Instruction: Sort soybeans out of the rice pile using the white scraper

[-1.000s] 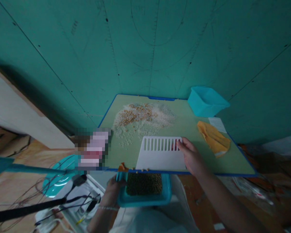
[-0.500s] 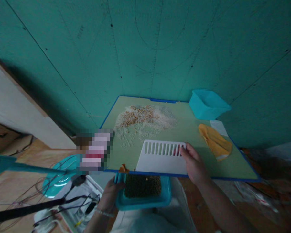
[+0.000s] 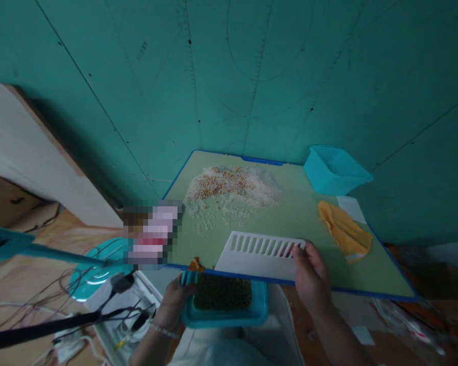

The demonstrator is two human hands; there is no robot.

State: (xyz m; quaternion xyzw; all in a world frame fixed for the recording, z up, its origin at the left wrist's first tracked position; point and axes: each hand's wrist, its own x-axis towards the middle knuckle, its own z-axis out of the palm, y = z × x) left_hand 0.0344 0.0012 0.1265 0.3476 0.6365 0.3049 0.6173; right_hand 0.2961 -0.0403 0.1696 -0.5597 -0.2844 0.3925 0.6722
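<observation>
My right hand (image 3: 313, 272) grips the right end of a white slotted plastic scraper (image 3: 255, 262), which lies at the front edge of the pale green tabletop (image 3: 290, 218). Just below that edge, my left hand (image 3: 177, 300) holds the left rim of a teal tray (image 3: 229, 320). Small dark green beans (image 3: 221, 294) fill much of the tray, with some lighter ones at its right. Behind the scraper, round tan beans (image 3: 212, 184) lie mixed among spread white grains (image 3: 265, 192). The fingers of my left hand are partly hidden by the rim.
A teal bin (image 3: 338, 170) stands at the back right corner. In front of it are a white card (image 3: 351, 208) and a crumpled yellow cloth (image 3: 345, 231). An orange-brown scrap (image 3: 196, 264) lies on the front edge. Cables and a teal stool (image 3: 95, 272) are at the lower left.
The view has shifted slightly. My right hand and the scraper have moved a little right and towards the front edge. My left hand still holds the tray in about the same place.
</observation>
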